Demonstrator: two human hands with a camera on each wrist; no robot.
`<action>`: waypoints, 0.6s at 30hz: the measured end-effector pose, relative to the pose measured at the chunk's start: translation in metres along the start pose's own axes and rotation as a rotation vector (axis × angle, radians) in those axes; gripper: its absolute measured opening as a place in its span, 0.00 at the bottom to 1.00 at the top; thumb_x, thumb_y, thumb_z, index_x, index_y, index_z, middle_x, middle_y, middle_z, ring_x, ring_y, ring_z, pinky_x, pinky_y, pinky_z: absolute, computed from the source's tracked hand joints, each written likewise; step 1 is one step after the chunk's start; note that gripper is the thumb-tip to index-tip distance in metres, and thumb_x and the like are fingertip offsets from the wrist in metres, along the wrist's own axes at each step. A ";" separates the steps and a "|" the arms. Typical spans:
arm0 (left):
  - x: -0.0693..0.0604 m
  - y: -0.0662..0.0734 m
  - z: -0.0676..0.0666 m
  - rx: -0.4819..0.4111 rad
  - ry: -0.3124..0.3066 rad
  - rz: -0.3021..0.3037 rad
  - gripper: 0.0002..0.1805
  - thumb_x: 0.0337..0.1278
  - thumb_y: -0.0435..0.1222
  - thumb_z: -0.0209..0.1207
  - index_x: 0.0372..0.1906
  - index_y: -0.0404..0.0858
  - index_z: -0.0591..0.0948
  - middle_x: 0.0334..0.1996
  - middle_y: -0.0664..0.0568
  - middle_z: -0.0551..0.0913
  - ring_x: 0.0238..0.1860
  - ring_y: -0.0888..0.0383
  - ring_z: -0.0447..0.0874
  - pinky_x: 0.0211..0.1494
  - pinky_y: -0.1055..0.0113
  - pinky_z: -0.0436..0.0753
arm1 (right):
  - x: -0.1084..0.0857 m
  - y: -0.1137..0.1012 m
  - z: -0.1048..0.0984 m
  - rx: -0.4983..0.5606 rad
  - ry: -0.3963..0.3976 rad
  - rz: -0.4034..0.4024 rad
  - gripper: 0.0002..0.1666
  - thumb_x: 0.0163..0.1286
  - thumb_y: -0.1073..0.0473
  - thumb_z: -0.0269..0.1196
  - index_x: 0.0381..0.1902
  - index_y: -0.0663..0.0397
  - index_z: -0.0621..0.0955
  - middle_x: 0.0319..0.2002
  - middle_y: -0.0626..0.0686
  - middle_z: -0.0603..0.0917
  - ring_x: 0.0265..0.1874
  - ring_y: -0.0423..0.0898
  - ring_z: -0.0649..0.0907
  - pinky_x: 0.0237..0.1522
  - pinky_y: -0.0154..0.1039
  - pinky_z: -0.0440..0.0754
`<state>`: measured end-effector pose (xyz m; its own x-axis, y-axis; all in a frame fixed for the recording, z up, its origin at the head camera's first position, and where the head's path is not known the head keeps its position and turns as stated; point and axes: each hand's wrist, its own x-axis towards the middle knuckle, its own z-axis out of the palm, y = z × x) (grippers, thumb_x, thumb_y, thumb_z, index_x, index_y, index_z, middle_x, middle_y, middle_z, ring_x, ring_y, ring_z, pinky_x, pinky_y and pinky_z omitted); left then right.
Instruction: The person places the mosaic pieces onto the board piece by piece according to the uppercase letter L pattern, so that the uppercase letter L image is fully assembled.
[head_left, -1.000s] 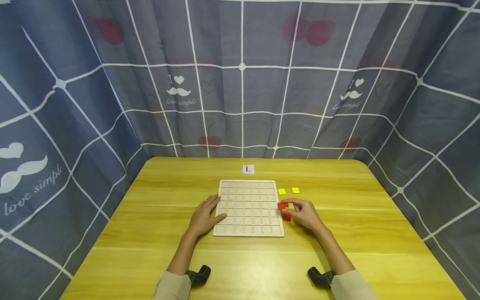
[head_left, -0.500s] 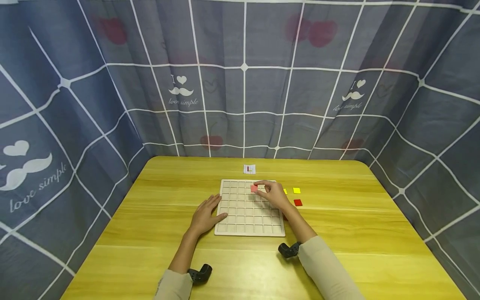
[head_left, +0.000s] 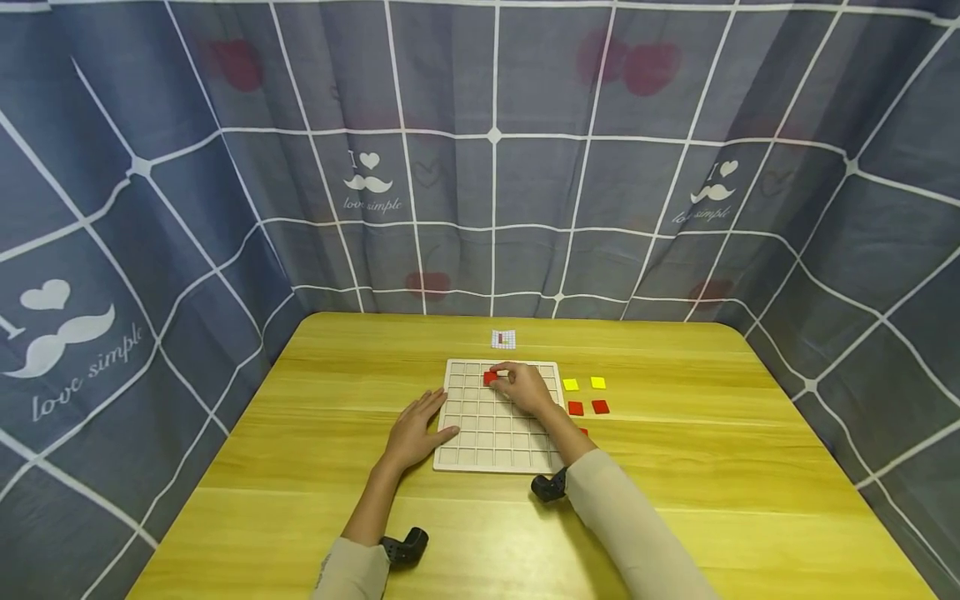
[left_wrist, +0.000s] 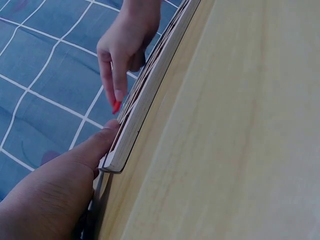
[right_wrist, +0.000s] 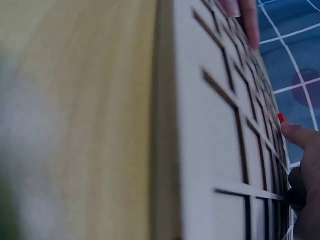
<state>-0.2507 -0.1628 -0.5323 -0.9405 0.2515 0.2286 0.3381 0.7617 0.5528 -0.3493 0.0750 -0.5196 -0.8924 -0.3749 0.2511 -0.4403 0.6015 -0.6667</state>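
Note:
A red square tile (head_left: 490, 377) is pinched between the thumb and fingers of my right hand (head_left: 525, 390), over the far rows of the pale wooden grid board (head_left: 472, 433). Whether the tile touches the board is hard to tell. In the left wrist view the same tile (left_wrist: 116, 107) shows at the right fingertips, and in the right wrist view its red edge (right_wrist: 280, 117) stands out beside the thumb. My left hand (head_left: 411, 432) rests along the board's left edge, fingers extended, thumb on the rim.
Two yellow tiles (head_left: 597, 382) and two red tiles (head_left: 601, 407) lie right of the board. Another red tile (head_left: 584, 432) is partly hidden by my right forearm. A small printed grid card (head_left: 503, 339) lies beyond the board. A curtain (head_left: 495, 183) surrounds the wooden table (head_left: 675, 467).
From the tiles at the right, my right hand has carried a red tile leftward over the board's far rows. My left hand has stayed at the board's edge.

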 end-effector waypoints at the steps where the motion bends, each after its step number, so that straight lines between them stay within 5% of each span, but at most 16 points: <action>1: 0.000 0.000 0.000 0.002 0.000 -0.002 0.40 0.53 0.54 0.59 0.68 0.40 0.64 0.68 0.50 0.61 0.69 0.49 0.52 0.69 0.49 0.51 | 0.000 0.000 0.001 -0.021 -0.002 -0.005 0.18 0.62 0.53 0.64 0.48 0.52 0.82 0.08 0.43 0.60 0.08 0.37 0.54 0.10 0.30 0.52; 18: 0.000 0.001 0.000 -0.002 -0.002 -0.018 0.40 0.52 0.55 0.60 0.68 0.41 0.65 0.68 0.50 0.61 0.69 0.49 0.52 0.68 0.47 0.52 | 0.000 -0.002 0.002 -0.071 -0.028 -0.018 0.23 0.61 0.50 0.64 0.52 0.52 0.81 0.10 0.43 0.63 0.09 0.38 0.56 0.11 0.31 0.55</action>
<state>-0.2504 -0.1617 -0.5315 -0.9464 0.2393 0.2171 0.3214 0.7647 0.5585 -0.3479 0.0726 -0.5198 -0.8816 -0.4049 0.2427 -0.4632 0.6425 -0.6105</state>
